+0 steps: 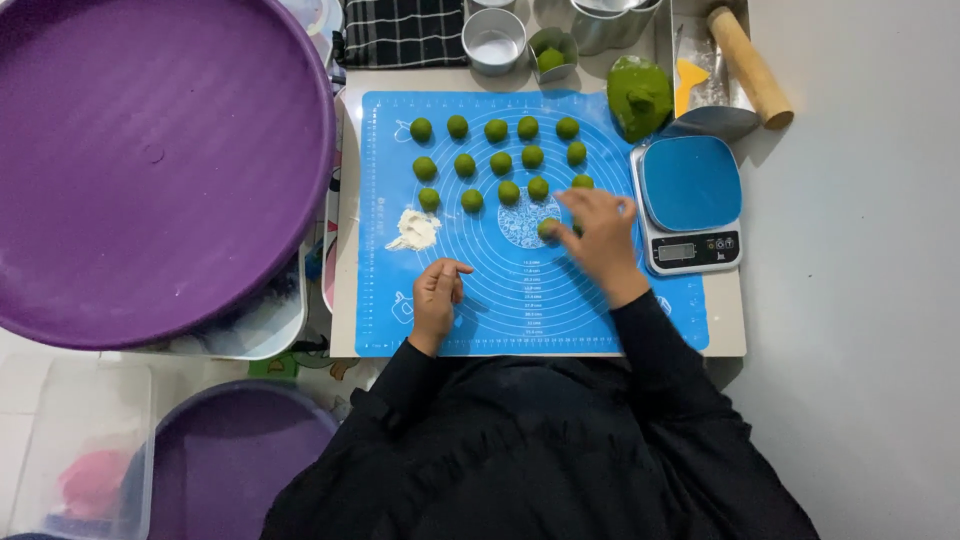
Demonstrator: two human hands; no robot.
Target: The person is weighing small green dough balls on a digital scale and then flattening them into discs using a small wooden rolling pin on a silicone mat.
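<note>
A small green dough ball (pixel 548 228) lies on the blue silicone baking mat (pixel 520 300), near the mat's middle, with the right hand (pixel 598 235) spread over it, fingers extended and slightly apart; the fingertips touch the ball, though motion blur hides whether they pinch it. The left hand (pixel 437 297) rests on the mat closer to the body, fingers loosely curled with thumb and forefinger together, holding nothing visible. Beyond the right hand, three rows of finished green balls (pixel 500 160) sit apart from one another on the mat's far half. A small heap of white flour (pixel 414 231) lies on the mat to the left of the rows. At the far right corner of the mat rests a large lump of green dough (pixel 639 95), and just beside it stands a digital kitchen scale (pixel 691 203) with a blue platform. Farther back are a wooden rolling pin (pixel 750 66) and small metal cups (pixel 494 41). A large purple basin (pixel 150 160) stands left of the mat.
</note>
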